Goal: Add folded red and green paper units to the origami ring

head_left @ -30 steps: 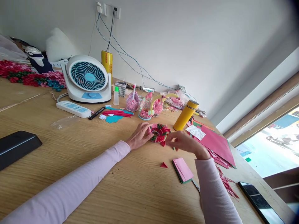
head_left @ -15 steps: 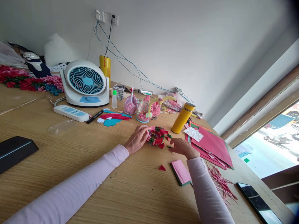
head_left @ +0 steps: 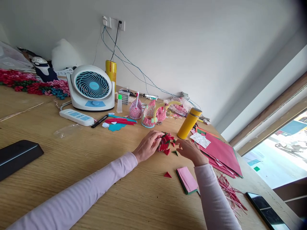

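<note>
A ring of folded paper pieces [head_left: 165, 142], red and green with pleated walls, is tilted on the wooden table. My left hand [head_left: 149, 145] grips its left side, the fingers over the top edge and the thumb in front. To its right, my right hand [head_left: 191, 150] is curled down with fingers together; whatever is between the fingertips is hidden. Against those fingertips lies a small green folded piece [head_left: 174, 141]. Red paper triangles [head_left: 167, 152] and a dark green triangle [head_left: 175, 153] lie between the hands. One more red triangle [head_left: 167, 174] lies nearer me.
Behind stand folded-paper swans [head_left: 149, 115], a yellow bottle [head_left: 189, 123] and a white fan [head_left: 92, 86]. On the right are red paper sheets [head_left: 224, 153], a pink paper stack [head_left: 187, 179], paper strips [head_left: 229, 191] and a phone [head_left: 263, 207]. A black case [head_left: 19, 158] lies left.
The paper ring has tipped, so its central hole no longer shows, and my left hand covers more of it. My right fingertips have moved up to the small green piece. The view has shifted slightly.
</note>
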`<state>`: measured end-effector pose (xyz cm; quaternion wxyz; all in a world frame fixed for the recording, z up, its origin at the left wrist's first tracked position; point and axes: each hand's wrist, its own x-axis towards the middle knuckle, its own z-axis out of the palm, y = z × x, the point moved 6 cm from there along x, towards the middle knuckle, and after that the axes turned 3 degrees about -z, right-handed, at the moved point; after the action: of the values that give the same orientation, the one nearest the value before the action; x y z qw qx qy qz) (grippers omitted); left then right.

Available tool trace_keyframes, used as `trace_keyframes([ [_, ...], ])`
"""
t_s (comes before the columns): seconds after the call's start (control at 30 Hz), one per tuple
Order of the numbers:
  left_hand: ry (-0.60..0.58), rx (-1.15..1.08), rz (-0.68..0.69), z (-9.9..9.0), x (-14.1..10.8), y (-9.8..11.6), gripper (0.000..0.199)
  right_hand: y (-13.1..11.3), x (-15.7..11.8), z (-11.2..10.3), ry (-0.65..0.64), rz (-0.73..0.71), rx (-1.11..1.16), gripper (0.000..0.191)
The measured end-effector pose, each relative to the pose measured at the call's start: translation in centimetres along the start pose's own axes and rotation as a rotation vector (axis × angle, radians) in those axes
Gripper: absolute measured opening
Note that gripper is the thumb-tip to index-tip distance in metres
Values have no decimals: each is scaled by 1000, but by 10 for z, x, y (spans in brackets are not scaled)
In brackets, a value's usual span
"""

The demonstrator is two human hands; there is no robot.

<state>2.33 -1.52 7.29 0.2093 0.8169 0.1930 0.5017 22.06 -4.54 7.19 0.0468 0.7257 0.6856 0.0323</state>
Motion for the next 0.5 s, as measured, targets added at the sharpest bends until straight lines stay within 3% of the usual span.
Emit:
trace_keyframes([
  [0.13, -37, -13, 12, 2, 1, 5, 24, -8, 4, 26, -68, -25, 14, 32],
  [0.23, -44, -31, -10, 2, 1, 6, 24, -9, 9, 25, -39, -23, 28, 32],
  [0.33, -34, -61, -90, 0, 5, 8, 23, -11, 9, 4, 68, -67, 90, 31],
  [0.43, -15, -127, -251, -3, 11, 10, 24, -24, -3, -31, 260, -228, 279, 30],
  [0.5, -39, -222, -335, -3, 15, 11, 30, -37, -15, -51, 315, -346, 385, 31],
])
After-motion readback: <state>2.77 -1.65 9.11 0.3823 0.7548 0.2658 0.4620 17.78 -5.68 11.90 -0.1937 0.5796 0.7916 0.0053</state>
